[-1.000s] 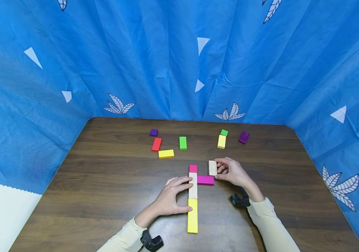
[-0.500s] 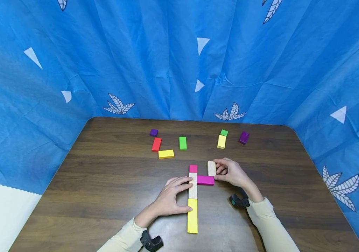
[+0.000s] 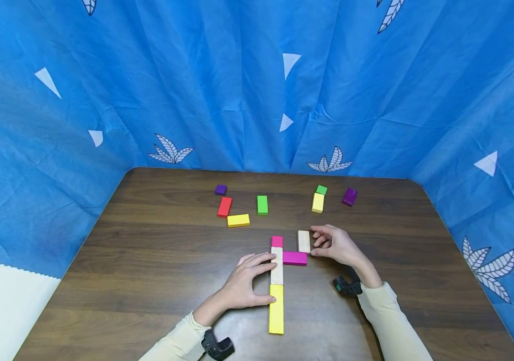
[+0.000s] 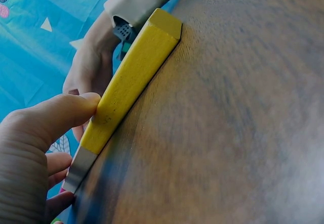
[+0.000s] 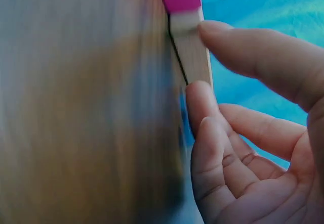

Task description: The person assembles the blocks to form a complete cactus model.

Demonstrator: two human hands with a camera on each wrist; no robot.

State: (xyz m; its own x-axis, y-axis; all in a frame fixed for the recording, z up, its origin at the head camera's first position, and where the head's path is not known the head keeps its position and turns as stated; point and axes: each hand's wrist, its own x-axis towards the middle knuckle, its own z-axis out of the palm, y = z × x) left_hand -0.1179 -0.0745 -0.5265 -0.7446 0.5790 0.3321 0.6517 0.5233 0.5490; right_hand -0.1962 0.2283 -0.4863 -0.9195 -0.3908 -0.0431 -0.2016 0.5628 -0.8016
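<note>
Fingers spread wide, the left hand (image 3: 240,287) touches the long yellow block (image 3: 277,313) and long pale block (image 3: 277,275), probably steadying their line, while the right hand (image 3: 339,248), fingers loosely parted and seemingly empty, is just beside the short pale block (image 3: 304,241) meeting the magenta block (image 3: 295,258).

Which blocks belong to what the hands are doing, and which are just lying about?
In the job:
long yellow block
middle pale block
pink block
magenta block
outer pale block, beside the right hand

Lying apart, perhaps spares:
indigo block
red block
short yellow block
larger green block
small green block
cream block
purple block
</note>
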